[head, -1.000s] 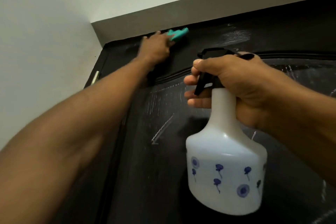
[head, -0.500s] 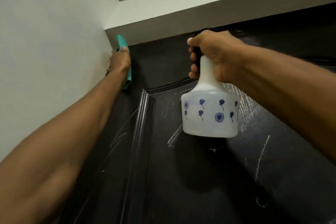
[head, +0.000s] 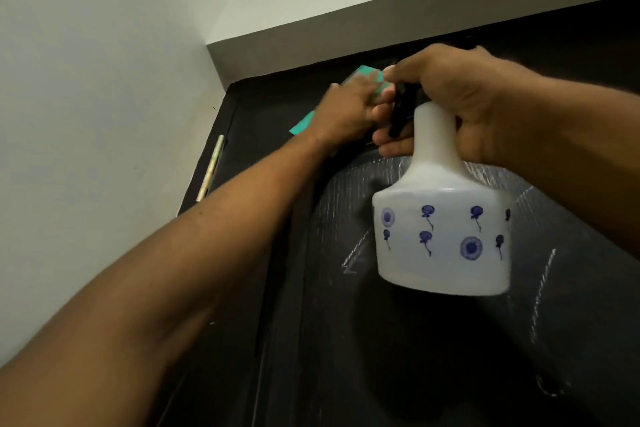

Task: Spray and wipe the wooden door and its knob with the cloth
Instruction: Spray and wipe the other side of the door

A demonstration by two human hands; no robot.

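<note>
Left hand (head: pixel 341 114) pressed flat on teal wiping cloth (head: pixel 302 124), now shifted from the door's top-left corner toward 12 o'clock along dark wooden door (head: pixel 398 340) — top rail mostly wiped. Right hand (head: pixel 460 97) gripped white flower-printed plastic spray bottle (head: pixel 441 236) at 3 o'clock, fingers on trigger. Knob out of view — untreated, presumably.

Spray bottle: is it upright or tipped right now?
Roughly upright, tilted slightly. The right hand grips the spray bottle by its neck, base hanging downward.
</note>
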